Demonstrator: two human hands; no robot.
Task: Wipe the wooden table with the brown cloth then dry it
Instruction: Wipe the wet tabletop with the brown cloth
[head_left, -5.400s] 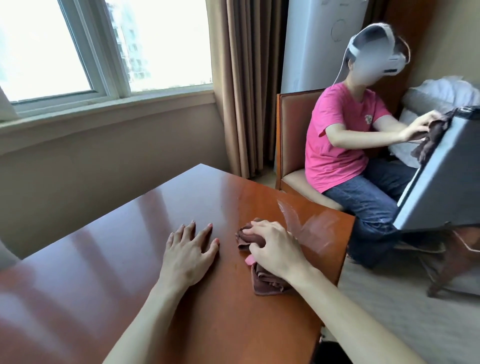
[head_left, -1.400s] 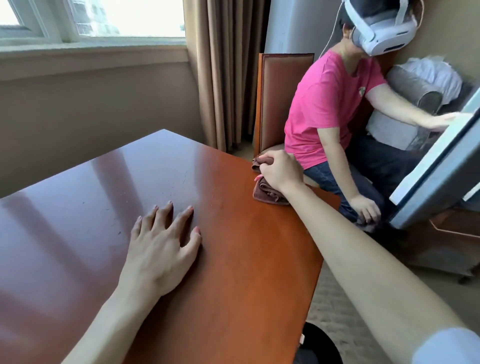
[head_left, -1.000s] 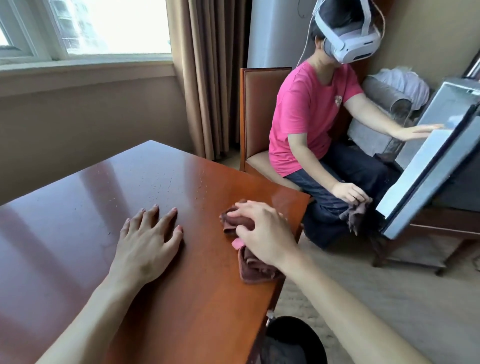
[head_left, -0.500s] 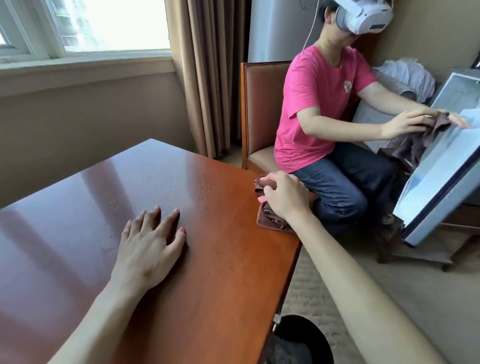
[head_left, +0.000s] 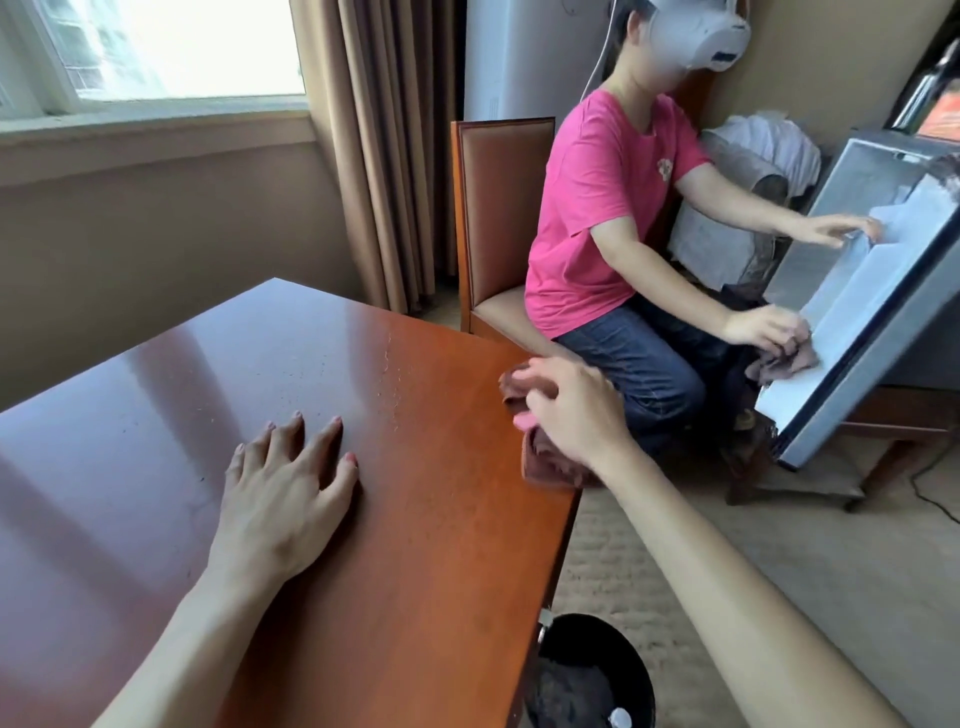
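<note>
The left hand (head_left: 283, 486) lies flat, fingers straight and spread, on the wooden table (head_left: 426, 545). Further right, the right hand (head_left: 569, 410) presses down with curled fingers gripping the bunched brown cloth (head_left: 545, 465) at the table's right edge

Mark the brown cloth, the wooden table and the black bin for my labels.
brown cloth (head_left: 545, 465): head view, near folded end below the wrist.
wooden table (head_left: 436, 545): head view, bare top near right edge.
black bin (head_left: 631, 660): head view, right rim.
</note>
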